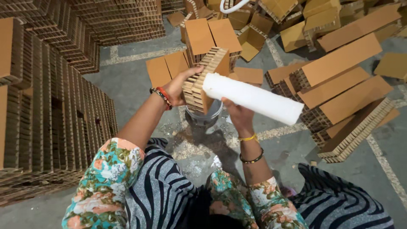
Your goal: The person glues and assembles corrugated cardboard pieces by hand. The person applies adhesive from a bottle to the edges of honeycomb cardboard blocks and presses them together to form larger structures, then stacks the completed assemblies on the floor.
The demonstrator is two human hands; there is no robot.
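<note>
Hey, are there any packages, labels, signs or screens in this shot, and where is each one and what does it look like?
No labels, signs or screens show; only packing material.
Honeycomb cardboard block: centre, gripped by the left hand, brown faces, ribbed tan edge.
White roll: pressed against that block, above the right hand, a plain cylinder.
Stacked honeycomb panels: left side, tall tan piles.
Loose cardboard blocks: right, scattered on the grey floor, brown slabs.

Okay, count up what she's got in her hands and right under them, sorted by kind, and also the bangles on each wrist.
Honeycomb cardboard block, held by the left hand: 1
White cylinder, held by the right hand: 1
Grey bucket below the hands: 1
Left wrist bangles: 2
Right wrist bangles: 2
Total: 7
</note>
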